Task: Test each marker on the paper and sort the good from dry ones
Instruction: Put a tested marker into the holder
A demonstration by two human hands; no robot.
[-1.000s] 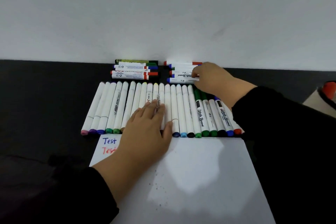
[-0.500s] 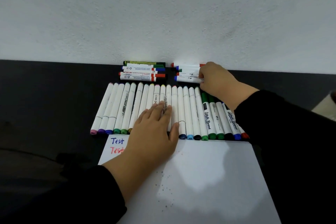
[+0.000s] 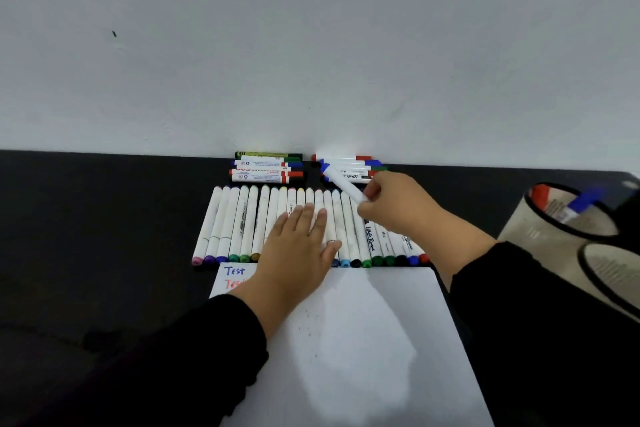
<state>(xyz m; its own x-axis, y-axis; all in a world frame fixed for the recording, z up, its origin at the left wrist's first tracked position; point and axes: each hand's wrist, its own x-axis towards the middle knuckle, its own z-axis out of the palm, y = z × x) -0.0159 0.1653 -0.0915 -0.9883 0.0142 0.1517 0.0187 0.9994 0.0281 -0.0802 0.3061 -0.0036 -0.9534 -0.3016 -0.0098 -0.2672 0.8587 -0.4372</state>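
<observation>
Above marker row [image 3: 277, 222] | right hand [image 3: 394, 204] pinches blue-capped marker [image 3: 341, 180] | left hand [image 3: 298, 246] flat

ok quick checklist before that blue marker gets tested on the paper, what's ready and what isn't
1. Marker in hand: ok. The right hand grips the blue-capped marker, lifted off the right stack.
2. Cap off: not ok. The blue cap is still on its far end.
3. Paper held steady: cannot tell. The left hand lies flat, partly on the marker row and partly on the paper's top edge.
4. Free writing space: ok. Only two "Test" marks sit at the top left corner.
5. Ink good or dry: cannot tell, nothing is written with it yet.
</observation>
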